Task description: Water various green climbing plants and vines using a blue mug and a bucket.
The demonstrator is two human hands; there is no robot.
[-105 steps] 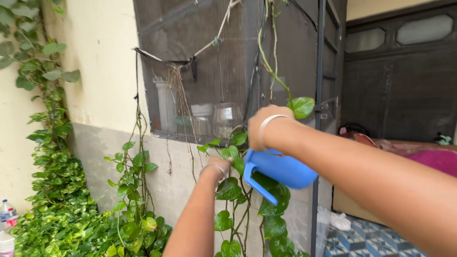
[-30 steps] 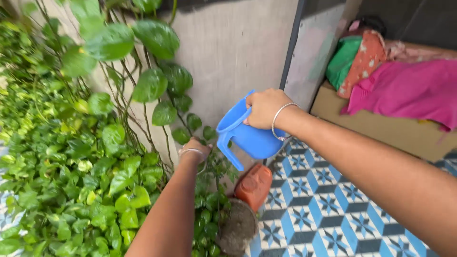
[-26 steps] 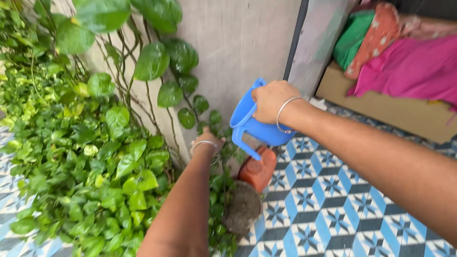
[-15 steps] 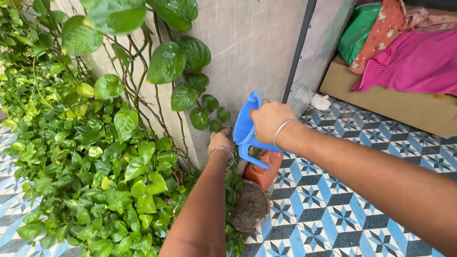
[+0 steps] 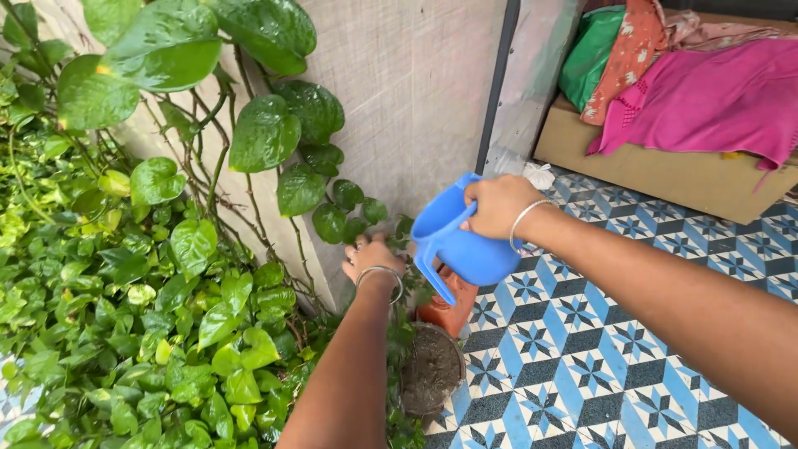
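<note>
Two hands at work: both of the person's own, reaching out over the round soil-filled pot (image 5: 432, 370) on the floor.
Left arm and hand: the left hand (image 5: 371, 255), silver bangle at the wrist, is just above and left of the pot, its fingers among the vine stems; whether its grip closes on a stem I cannot tell.
Pot: dark soil fills it, beside the heart-shaped green climbing leaves (image 5: 191, 274); I cannot tell if the soil is wet.
Right hand: the right hand (image 5: 497, 205) clamps the rim of the blue plastic jug with a handle (image 5: 457, 241).
Jug: above the pot, a little right of it, tilted with handle down; no water shows falling.
Progress: jug brought over the pot; pouring appears not yet begun.
Behind the pot: orange plastic container (image 5: 449, 306), then grey wall (image 5: 407, 91).
Far right of the pot: blue patterned floor tiles (image 5: 598, 349), pink cloth (image 5: 706, 91).
</note>
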